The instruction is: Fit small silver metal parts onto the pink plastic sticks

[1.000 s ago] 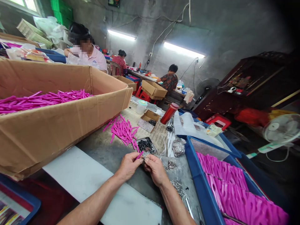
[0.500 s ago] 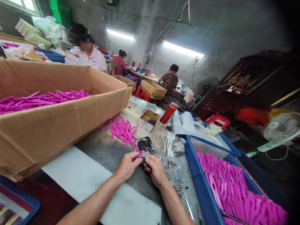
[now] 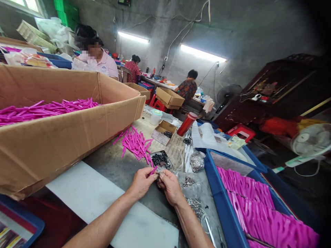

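Observation:
Between the thumb and finger of my left hand point(image 3: 142, 182) is a thin magenta stick point(image 3: 153, 170), its upper end poking out. My right hand point(image 3: 169, 186) is closed in a pinch right beside it, fingertips meeting those of the left. Whatever lies between the right fingertips is too small to make out. Just beyond the hands, a small tray point(image 3: 169, 166) holds black pieces point(image 3: 159, 159). A loose pile of magenta sticks point(image 3: 136, 144) lies on the table further left. Small metal parts point(image 3: 188, 182) rest on clear plastic to the right of my right hand.
A large cardboard box point(image 3: 64, 137) of magenta sticks stands at left. On the right, a blue crate point(image 3: 224, 206) holds rows of magenta pieces point(image 3: 274, 213). A red bottle point(image 3: 186, 124), a small carton point(image 3: 160, 138) and a white board point(image 3: 103, 196) are also here. Several people sit further back.
Both hands stay together in nearly the same place, still pinching. The right hand's fingers have shifted slightly; the magenta stick remains in the left.

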### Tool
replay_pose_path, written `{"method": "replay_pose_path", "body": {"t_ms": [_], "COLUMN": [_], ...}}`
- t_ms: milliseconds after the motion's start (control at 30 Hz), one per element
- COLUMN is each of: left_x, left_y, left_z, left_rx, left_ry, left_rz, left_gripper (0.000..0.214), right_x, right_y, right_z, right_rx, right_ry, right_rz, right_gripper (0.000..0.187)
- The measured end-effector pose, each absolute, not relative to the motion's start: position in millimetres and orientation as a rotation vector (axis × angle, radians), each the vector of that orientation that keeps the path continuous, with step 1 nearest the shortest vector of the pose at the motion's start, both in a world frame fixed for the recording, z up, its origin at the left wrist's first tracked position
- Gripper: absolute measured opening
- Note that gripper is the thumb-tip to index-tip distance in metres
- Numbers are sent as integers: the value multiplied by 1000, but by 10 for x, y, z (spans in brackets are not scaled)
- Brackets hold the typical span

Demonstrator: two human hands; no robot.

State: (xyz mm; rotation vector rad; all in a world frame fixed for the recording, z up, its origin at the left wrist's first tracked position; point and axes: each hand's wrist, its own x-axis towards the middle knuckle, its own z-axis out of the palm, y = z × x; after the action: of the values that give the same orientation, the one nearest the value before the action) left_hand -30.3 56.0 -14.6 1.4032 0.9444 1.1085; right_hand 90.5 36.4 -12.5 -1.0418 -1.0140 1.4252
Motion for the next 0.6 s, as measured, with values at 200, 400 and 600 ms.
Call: {"method": "replay_pose_path", "body": {"t_ms": [200, 400, 600], "left_x": [-296, -293, -297], "left_y": [561, 559, 557], "left_z": [-132, -145, -141], "left_rx": [1406, 1416, 1426], "left_ry": [945, 941, 935], "left_rz": [1113, 1113, 1119], "left_gripper": [16, 16, 16], "right_x": [906, 892, 890], "right_y": [366, 359, 362], "right_z": [-128, -111, -113], "right_rx": [-1023, -1023, -1029], "right_ry": [-1007, -989, -958], "right_rz": [1424, 1427, 1440], "right_gripper": [21, 21, 21]}}
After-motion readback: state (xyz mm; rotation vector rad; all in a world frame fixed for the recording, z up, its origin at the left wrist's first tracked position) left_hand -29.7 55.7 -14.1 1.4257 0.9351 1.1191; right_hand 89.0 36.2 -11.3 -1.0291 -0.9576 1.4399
